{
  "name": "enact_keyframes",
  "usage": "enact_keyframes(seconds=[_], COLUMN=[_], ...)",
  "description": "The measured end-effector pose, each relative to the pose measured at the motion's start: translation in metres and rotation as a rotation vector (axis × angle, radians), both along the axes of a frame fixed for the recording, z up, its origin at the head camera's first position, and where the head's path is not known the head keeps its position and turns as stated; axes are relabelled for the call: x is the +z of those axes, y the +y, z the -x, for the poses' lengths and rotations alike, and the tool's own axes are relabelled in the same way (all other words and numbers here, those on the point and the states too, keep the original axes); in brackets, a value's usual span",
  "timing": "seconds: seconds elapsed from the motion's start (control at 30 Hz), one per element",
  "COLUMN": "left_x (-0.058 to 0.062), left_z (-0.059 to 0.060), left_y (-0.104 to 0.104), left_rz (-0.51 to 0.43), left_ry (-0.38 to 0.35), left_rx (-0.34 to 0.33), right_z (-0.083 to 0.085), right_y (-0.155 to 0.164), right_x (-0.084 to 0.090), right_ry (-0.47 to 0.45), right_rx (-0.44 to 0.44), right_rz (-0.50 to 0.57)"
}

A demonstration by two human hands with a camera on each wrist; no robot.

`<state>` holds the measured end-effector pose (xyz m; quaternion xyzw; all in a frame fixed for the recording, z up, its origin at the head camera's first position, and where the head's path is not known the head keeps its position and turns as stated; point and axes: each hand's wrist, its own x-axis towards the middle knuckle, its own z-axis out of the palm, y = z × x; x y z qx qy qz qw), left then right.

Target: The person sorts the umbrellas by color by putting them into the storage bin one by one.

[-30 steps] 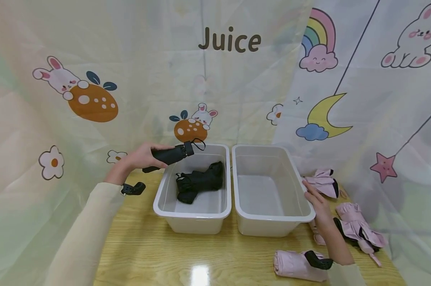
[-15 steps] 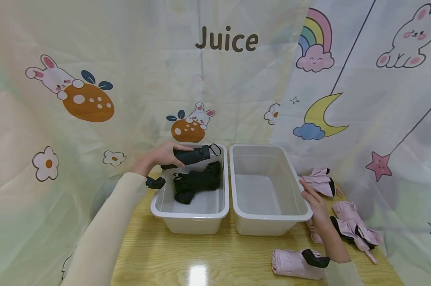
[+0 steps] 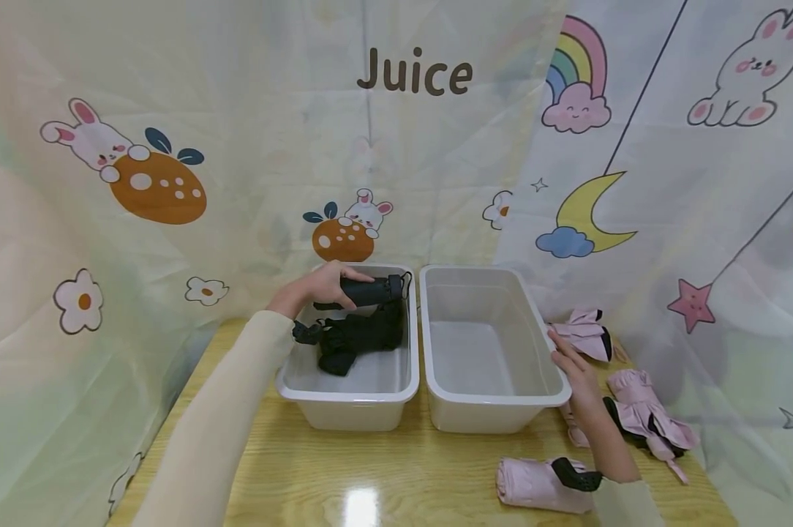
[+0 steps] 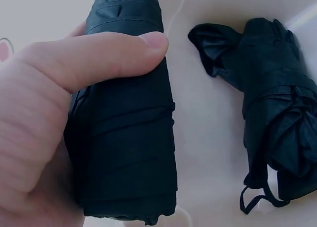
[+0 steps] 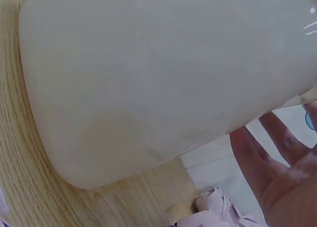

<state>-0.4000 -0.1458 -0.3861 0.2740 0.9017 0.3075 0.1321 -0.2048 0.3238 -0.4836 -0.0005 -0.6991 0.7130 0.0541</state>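
My left hand (image 3: 328, 285) grips a folded black umbrella (image 3: 370, 291) just inside the back of the left white bin (image 3: 347, 397). In the left wrist view the thumb lies across the wrapped umbrella (image 4: 131, 147). Another black folded umbrella (image 3: 363, 335) with a thin strap lies on that bin's floor, beneath the held one. At the right bin (image 3: 495, 400), my right hand (image 3: 581, 377) touches the outer side of the right rim with fairly straight fingers. The right wrist view shows these fingertips against the bin's outer wall (image 5: 148, 88).
Pink folded umbrellas lie right of the bins: one rolled umbrella (image 3: 541, 484) near the front, a looser one (image 3: 649, 413) at the right, another (image 3: 587, 334) behind the hand. A printed curtain (image 3: 436, 161) hangs close behind the bins on the wooden table (image 3: 317, 476).
My left hand has carried the black umbrella rightward from beyond the left bin's edge to over its inside. The right hand has stayed at the right bin's rim.
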Motion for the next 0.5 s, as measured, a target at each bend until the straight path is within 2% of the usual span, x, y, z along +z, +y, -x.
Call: enact_keyframes(seconds=[0.2, 0.5], left_x=[-0.011, -0.034], left_z=[0.009, 0.022], left_y=[0.004, 0.008], left_rz=[0.051, 0.068], left_ry=[-0.005, 0.013], left_rx=[0.025, -0.018], right_z=[0.002, 0.003], right_y=[0.0, 0.001], right_x=[-0.002, -0.003], right_ry=[0.001, -0.007], right_rx=[0.001, -0.012], right_rz=[0.016, 0.005])
